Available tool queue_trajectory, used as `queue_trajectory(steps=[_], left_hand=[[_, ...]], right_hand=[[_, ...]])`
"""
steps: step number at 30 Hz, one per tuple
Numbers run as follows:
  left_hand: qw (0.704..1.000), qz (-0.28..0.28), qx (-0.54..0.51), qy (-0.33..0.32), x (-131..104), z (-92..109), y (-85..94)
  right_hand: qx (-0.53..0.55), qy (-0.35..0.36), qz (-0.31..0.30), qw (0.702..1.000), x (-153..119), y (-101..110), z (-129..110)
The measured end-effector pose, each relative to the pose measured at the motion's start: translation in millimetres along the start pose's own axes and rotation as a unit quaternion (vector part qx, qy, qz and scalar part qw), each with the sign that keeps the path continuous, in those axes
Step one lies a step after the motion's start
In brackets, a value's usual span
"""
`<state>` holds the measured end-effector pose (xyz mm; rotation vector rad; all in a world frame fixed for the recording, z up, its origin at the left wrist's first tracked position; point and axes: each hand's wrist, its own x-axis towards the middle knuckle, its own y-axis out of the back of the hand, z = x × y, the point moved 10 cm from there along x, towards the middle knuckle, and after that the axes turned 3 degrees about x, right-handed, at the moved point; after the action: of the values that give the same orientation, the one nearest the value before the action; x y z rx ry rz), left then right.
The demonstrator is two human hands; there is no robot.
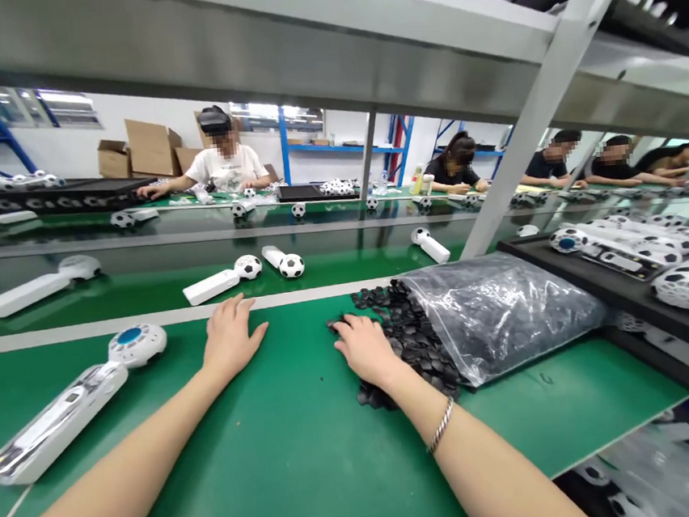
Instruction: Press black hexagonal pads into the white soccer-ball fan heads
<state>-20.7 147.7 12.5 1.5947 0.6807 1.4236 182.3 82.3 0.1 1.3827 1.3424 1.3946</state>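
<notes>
My left hand point(230, 337) hovers over or rests on the green work surface point(266, 461), its fingers spread and holding nothing. On the left lies a white handheld fan point(61, 424) with a shiny handle and a blue-centred round head. My right hand point(366, 349) reaches to the left edge of a heap of small black plastic pieces point(424, 356). Its fingers are apart and touch some pieces at the fingertips; I see no firm grip. The heap spills from the mouth of a clear plastic bag point(508, 308) lying on its side.
Behind a pale edge strip runs a green conveyor point(334, 272) carrying several football-patterned fans point(218, 283). A slanted metal post point(537, 102) rises behind the bag. At right is a black tray point(645, 286) of patterned parts. Several people point(229, 164) sit across the line.
</notes>
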Motion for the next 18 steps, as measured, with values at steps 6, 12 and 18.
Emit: queue_trajectory(steps=[6, 12, 18], left_hand=[[0.991, -0.013, 0.13, -0.01, -21.8, -36.3, 33.4], [0.95, -0.176, 0.134, 0.222, -72.8, -171.3, 52.3], [0.933, -0.168, 0.15, 0.281, -101.4, -233.7, 74.5]], right_hand=[[0.053, 0.072, 0.013, 0.996, -0.2, 3.9, -15.2], [0.072, 0.081, 0.009, 0.994, 8.8, -11.1, -8.1], [0.108, 0.075, 0.012, 0.991, 11.2, -26.5, 10.6]])
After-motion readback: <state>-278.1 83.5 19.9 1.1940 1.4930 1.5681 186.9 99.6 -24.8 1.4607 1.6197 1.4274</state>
